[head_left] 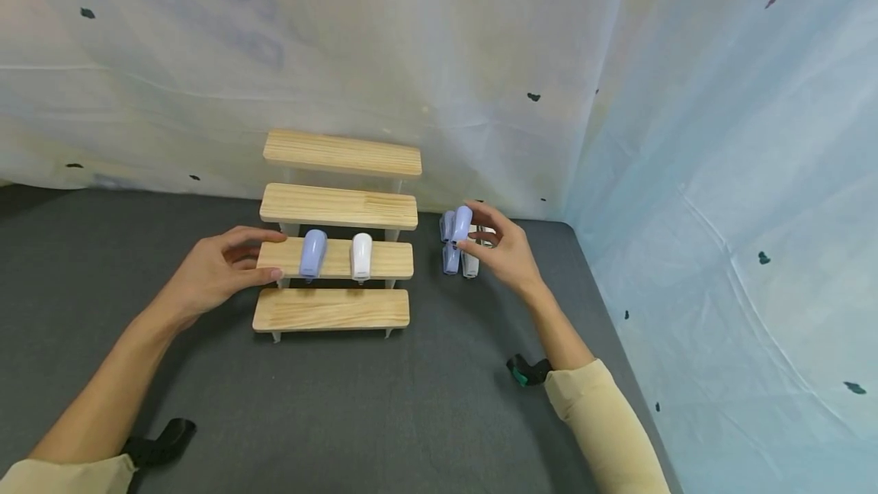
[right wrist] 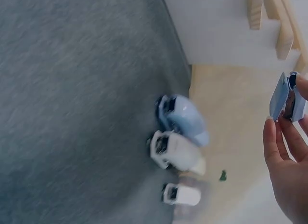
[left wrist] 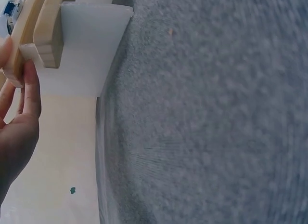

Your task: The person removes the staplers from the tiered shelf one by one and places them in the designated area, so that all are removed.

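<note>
A four-step wooden display stand [head_left: 332, 309] with clear supports stands against the back curtain. On its second step from the bottom sit a blue mini stapler [head_left: 313, 252] and a white mini stapler [head_left: 361, 255], side by side. My left hand [head_left: 211, 274] grips that step's left end between thumb and fingers. To the right of the stand, my right hand [head_left: 506, 254] pinches another blue mini stapler [head_left: 462, 224], raised above the table. Below it is a small cluster with a blue stapler [head_left: 450, 258] and a white stapler [head_left: 470, 264], partly hidden by the hand.
The grey table [head_left: 329, 410] reaches back to a pale curtain [head_left: 439, 36], and another curtain [head_left: 741, 197] hangs along its right edge. In the right wrist view, a white stapler [right wrist: 182, 195] stands apart from the others near the back. Black straps sit on both wrists.
</note>
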`<state>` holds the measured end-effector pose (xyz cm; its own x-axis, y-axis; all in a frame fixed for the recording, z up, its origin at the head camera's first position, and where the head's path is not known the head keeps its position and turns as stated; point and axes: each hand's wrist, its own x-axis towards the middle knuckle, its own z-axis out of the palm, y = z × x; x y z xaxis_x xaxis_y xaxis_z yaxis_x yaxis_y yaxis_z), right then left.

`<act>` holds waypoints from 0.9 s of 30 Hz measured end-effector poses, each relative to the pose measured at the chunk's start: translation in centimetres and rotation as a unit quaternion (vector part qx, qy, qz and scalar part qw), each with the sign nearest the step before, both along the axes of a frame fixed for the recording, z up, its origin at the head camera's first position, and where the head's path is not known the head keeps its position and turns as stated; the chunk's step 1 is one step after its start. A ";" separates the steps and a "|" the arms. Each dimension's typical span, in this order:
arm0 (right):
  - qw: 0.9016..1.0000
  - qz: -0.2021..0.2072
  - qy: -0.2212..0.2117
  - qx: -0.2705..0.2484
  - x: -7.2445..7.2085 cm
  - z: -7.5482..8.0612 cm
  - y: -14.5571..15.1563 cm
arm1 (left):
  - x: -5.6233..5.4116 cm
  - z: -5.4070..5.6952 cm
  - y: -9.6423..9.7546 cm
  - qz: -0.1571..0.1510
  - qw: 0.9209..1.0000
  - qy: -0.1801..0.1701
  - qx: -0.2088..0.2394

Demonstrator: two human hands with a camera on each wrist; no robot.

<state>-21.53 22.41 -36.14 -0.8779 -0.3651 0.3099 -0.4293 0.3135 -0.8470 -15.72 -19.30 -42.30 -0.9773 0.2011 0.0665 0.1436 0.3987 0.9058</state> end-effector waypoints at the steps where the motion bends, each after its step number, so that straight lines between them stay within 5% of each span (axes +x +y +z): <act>1: 1.000 0.003 -0.004 -0.007 -0.1 -0.3 0.3 | 0.0 -0.1 0.0 -0.002 1.000 -0.001 0.005; 27: 0.998 -0.026 -0.054 -0.005 -1.2 -3.8 5.0 | 0.1 -0.3 0.2 -0.011 0.999 0.014 0.030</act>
<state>-22.70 27.39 -39.95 -0.9243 -0.3151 0.2154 -0.3182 0.3245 -0.8908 -15.62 -19.14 -42.55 -0.9702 0.2176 0.1069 0.1779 0.3398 0.9235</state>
